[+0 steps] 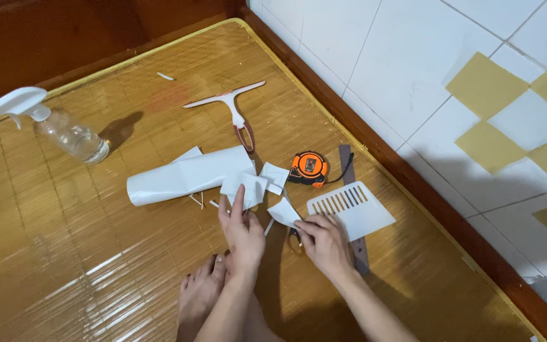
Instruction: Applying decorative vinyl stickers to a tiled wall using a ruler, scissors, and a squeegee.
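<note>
On the woven bamboo mat [64, 253], I sat with a loose roll of white paper [185, 177] spread far of my hands, within easy reach. A white comb-edged scraper [356, 209] lay right, a squeegee [232, 104] and spray bottle [64, 130] farther off, an orange tape measure [308, 168] between. My left hand [243, 234] pinched a small white square [245, 189], grip closed on it; my right hand [324, 244] closed on another cut piece [284, 212], steadying it over scissors [295, 239].

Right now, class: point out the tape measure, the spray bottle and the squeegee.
tape measure [309, 168]: head view, on its orange case.
spray bottle [77, 140]: head view, on its clear body.
squeegee [224, 99]: head view, on its white blade bar.
</note>
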